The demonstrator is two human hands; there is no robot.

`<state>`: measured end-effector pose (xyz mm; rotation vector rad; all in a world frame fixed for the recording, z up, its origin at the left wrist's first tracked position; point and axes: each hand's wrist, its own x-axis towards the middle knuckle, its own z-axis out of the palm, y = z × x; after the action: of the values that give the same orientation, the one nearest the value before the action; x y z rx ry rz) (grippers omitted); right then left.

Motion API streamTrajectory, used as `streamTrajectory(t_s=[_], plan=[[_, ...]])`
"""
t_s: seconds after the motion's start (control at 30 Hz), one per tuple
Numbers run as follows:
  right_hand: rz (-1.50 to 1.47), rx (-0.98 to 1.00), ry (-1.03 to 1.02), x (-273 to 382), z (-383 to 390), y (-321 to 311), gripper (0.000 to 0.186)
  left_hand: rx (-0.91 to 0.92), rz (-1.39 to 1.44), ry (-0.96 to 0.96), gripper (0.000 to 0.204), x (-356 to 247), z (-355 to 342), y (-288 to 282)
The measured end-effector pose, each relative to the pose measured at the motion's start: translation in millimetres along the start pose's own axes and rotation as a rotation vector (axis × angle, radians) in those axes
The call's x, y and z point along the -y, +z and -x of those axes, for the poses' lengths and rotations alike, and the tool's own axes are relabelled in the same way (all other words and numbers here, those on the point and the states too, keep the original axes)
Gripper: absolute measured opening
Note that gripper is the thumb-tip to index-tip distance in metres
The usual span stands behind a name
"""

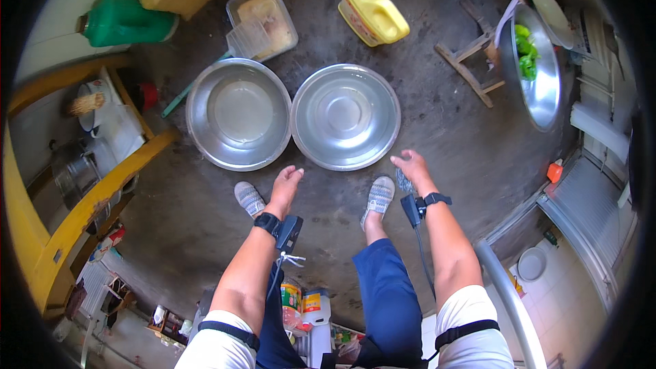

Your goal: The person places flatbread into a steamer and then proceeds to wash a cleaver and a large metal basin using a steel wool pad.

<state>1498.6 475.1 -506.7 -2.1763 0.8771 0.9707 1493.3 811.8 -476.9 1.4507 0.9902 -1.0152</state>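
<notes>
**Two metal basins rim to rim in front of your feet, one hand above each side**

Your left hand (284, 190) is near the lower edge of the left steel basin (197, 117), apart from the rim. Its fingers are curled and gathered; I see nothing in them, but I cannot tell if the thumb closes fully against them. Your right hand (413, 168) is beside the lower right rim of the right steel basin (386, 117), also apart from it. The fingers are bent, and a grey mesh-like scourer (404, 180) shows just under the palm. It seems to be held there, but the grip is hidden, so I cannot tell if the hand is clamped on it.

Both basins are on the dark floor (437, 130), their rims touching, and water seems to be in each. Probably they are so close in order that you reach either one without moving the feet. Your patterned shoes (380, 195) are well apart, which perhaps gives you balance while you bend.

Behind the left basin, a fly swatter (247, 40) lies with its head over the corner of a clear plastic box (289, 33). The yellow pump bottle (372, 12) lies beyond the right basin, maybe kept within reach but away from the water. At the far right, green peppers (525, 51) are in a wide metal bowl (544, 99), next to a wooden stool (467, 80).
</notes>
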Motion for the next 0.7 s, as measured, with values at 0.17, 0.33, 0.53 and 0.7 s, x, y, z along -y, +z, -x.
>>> streamTrajectory(t_s=[0.17,0.33,0.53,0.7], plan=[[-0.217,0.100,0.026,22.1,-41.3,16.2,0.051,0.065,0.202,-0.065,0.059,1.3,-53.6,17.9],[-0.330,0.353,0.064,24.2,-56.2,15.7,0.052,0.126,0.437,-0.006,0.047,0.4,-84.8,32.7],[-0.408,0.486,-0.006,12.3,-67.4,23.2,0.037,0.117,0.667,0.063,0.038,3.9,-99.6,42.9],[-0.395,0.438,-0.013,11.7,-58.2,17.4,0.031,0.126,0.566,0.048,0.035,-6.1,-83.6,48.1]])
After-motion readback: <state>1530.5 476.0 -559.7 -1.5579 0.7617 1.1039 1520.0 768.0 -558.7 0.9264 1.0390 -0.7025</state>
